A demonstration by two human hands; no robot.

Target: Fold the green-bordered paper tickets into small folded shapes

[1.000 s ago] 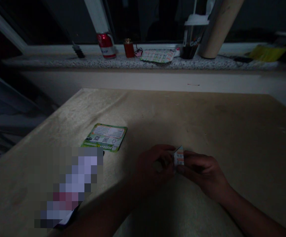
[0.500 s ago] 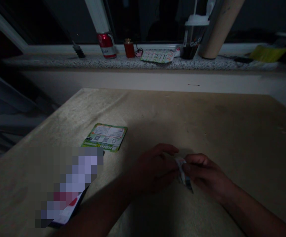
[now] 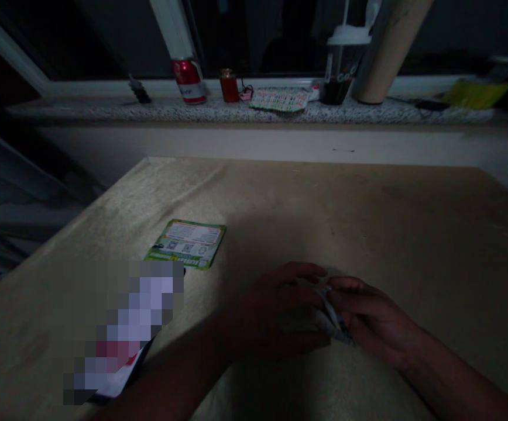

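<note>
Both my hands meet low over a beige table (image 3: pixel 368 204) in dim light. My left hand (image 3: pixel 275 310) and my right hand (image 3: pixel 368 318) pinch a small folded printed paper (image 3: pixel 330 318) between their fingertips. The paper lies nearly flat between the hands, close to the table top. A green printed card (image 3: pixel 187 243) lies flat on the table to the left of my hands, untouched.
A blurred-out object (image 3: pixel 122 333) lies at the table's near left. On the stone windowsill (image 3: pixel 105 108) behind stand a red can (image 3: pixel 188 80), a small red jar (image 3: pixel 228 86), a printed sheet (image 3: pixel 280 98), a lidded cup (image 3: pixel 342 64), a cardboard tube (image 3: pixel 385 52) and a yellow item (image 3: pixel 477 93).
The folded paper stood upright between my fingers, then tipped down towards the table. Both hands have lowered slightly and closed in over it.
</note>
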